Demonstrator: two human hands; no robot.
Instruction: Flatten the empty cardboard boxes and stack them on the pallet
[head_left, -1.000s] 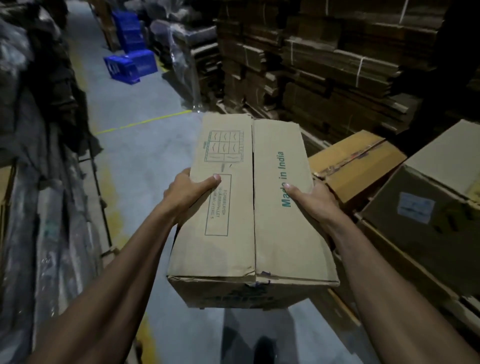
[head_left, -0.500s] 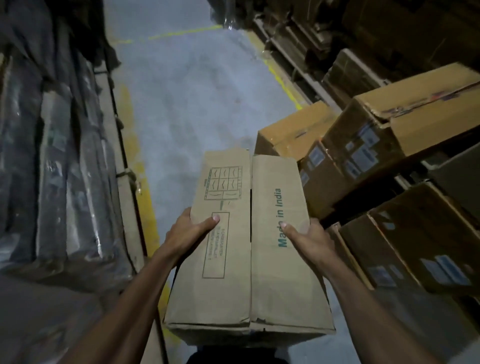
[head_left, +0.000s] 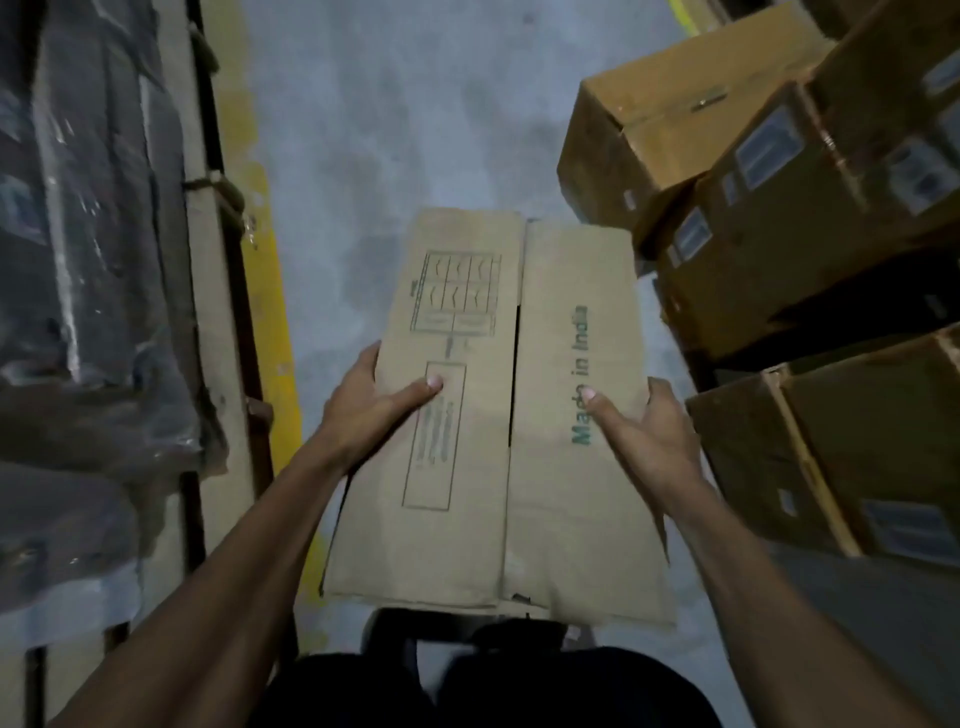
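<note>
Gripping the cardboard box (head_left: 498, 415) from both sides, left hand (head_left: 363, 410) and right hand (head_left: 644, 441) level; long axis pointing straight ahead.

Item count, aisle view
Qty: 1 held cardboard box (head_left: 498, 415); 2 hands – left hand (head_left: 371, 402), right hand (head_left: 641, 434); approx. 3 stacked boxes (head_left: 810, 208) at right; 1 yellow floor line (head_left: 270, 291); wrapped bundles (head_left: 88, 260) at left, qty unclear.
</note>
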